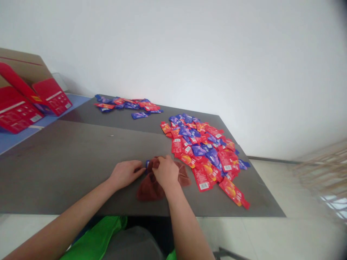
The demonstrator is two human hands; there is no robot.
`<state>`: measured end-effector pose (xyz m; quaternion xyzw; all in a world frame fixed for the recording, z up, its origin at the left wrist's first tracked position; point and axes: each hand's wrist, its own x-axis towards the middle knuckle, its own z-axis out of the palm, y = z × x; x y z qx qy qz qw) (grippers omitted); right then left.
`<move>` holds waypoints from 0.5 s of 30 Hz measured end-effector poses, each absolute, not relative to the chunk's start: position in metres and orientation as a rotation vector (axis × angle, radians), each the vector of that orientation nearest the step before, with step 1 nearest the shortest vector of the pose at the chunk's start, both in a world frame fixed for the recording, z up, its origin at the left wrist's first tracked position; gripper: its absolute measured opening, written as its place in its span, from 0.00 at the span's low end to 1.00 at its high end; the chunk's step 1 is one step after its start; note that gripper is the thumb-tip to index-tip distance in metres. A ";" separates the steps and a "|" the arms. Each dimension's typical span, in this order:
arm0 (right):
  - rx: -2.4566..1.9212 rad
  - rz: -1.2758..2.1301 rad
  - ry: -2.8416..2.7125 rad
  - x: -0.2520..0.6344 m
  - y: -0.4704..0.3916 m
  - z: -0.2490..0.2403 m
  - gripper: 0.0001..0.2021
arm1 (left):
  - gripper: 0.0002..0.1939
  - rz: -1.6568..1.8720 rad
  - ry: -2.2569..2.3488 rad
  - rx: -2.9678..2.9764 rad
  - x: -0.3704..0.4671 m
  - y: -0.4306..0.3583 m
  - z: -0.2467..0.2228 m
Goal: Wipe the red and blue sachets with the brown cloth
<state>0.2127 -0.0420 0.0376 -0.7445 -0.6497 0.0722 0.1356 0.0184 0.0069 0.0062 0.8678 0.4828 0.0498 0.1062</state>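
Note:
A crumpled brown cloth [151,187] lies near the table's front edge. My right hand [166,171] presses on it from above, its fingers bunched round a fold. Just left of the cloth, my left hand [127,173] rests on the table with its fingers together, their tips beside a small blue packet [147,164] that is mostly covered by the cloth. What the left fingers hold, if anything, is hidden. To the right of the cloth spreads a large pile of red and blue packets [200,150].
A smaller group of red and blue packets [127,104] lies at the back of the grey table [67,162]. Open red cardboard boxes [51,95] stand on a blue surface at the far left. A white wall [189,54] rises behind the table.

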 end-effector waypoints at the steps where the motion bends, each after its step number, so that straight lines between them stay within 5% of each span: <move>1: -2.236 0.224 -1.815 0.222 -0.044 0.037 0.11 | 0.19 0.144 1.416 2.558 0.018 0.006 0.007; 15: -2.096 0.278 -1.704 0.226 -0.147 0.018 0.09 | 0.13 -0.050 1.156 2.472 0.011 0.019 0.030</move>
